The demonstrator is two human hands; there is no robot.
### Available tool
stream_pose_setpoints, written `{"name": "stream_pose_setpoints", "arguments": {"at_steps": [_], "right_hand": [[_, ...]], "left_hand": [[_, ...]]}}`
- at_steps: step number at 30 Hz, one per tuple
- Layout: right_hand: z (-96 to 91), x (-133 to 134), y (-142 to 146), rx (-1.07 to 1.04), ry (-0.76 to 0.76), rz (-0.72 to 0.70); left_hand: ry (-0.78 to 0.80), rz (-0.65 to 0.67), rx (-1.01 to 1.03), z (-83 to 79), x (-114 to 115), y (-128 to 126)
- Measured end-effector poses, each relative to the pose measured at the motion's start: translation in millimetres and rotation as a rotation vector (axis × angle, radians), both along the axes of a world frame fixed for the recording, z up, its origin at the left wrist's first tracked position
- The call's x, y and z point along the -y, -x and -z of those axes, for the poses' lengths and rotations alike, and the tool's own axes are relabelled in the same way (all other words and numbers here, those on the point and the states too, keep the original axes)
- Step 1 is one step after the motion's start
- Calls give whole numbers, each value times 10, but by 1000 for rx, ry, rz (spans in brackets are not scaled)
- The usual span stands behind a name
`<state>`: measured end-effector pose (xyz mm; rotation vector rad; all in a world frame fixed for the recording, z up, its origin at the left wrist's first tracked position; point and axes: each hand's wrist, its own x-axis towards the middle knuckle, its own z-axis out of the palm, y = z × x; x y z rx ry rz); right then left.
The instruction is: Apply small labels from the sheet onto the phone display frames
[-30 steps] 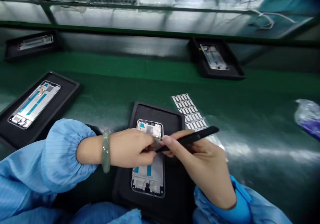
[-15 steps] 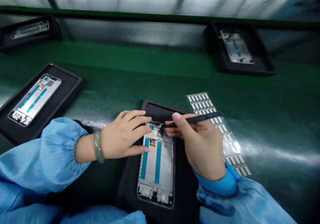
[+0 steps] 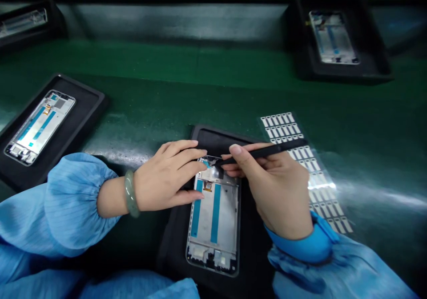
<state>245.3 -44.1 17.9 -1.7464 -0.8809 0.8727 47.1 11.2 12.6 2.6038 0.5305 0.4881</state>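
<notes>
A green conveyor belt (image 3: 233, 90) runs across the bench, with a shiny metal wall behind it. In the head view, the near black tray (image 3: 248, 250) lies straight ahead on the belt and bears a phone frame (image 3: 215, 221) with two blue strips along it. The left hand (image 3: 165, 179) rests on the frame's left edge, fingers spread flat and holding nothing, a green bangle (image 3: 129, 193) on its wrist. The right hand (image 3: 276, 187) is closed in a pen grip on black tweezers (image 3: 263, 151), whose tips meet the top end of the frame; whether they carry a small part is too small to tell. Just to the right of the tray lies a sheet of small labels (image 3: 310, 174) on shiny film. A second tray with a frame (image 3: 36, 125) sits to the left, a third (image 3: 336, 41) far right, and another (image 3: 23, 23) far left. As a judgement, the tweezer tips could slip and scratch the frame or nick the small orange connector (image 3: 208, 186) below them if pressed hard, and the frame could shift in its tray if the left hand lifts.
</notes>
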Motion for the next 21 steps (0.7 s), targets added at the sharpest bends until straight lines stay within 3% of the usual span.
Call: {"name": "stream_pose_setpoints", "arguments": {"at_steps": [21], "right_hand": [[-32, 4, 49, 54, -19, 8]], "left_hand": [[-64, 19, -8, 7, -9, 0]]}}
